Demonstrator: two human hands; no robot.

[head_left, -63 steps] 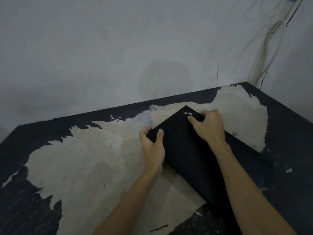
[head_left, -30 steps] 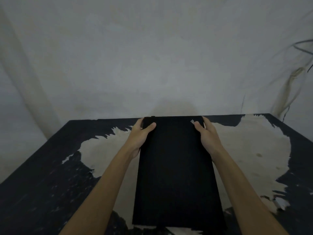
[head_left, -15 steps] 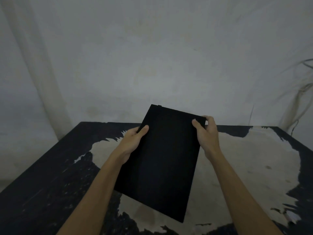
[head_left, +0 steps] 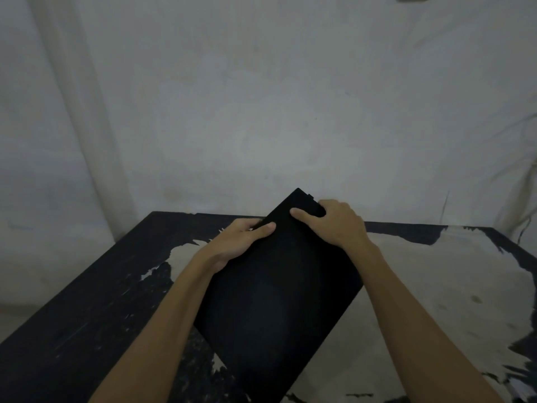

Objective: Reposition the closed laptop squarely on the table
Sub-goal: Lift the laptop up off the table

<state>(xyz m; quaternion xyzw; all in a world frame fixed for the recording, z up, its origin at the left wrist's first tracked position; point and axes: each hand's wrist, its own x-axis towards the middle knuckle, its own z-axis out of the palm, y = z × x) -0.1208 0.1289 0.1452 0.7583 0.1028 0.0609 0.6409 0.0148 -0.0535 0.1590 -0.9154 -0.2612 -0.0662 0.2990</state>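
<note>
While skewed, laptop [head_left: 279, 298] sits clamped between left hand [head_left: 238, 242], right hand [head_left: 337, 225].

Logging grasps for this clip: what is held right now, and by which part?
Both hands hold the closed laptop near its far end: left hand on the left edge, right hand over the far right corner.

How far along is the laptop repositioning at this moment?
Done: the laptop is closed. In hand: both hands grip its far end, left hand on the left edge, right hand at the far corner, and it looks lifted and skewed relative to the table edges. Left: turn it parallel with the table, set it flat and let go.
</note>
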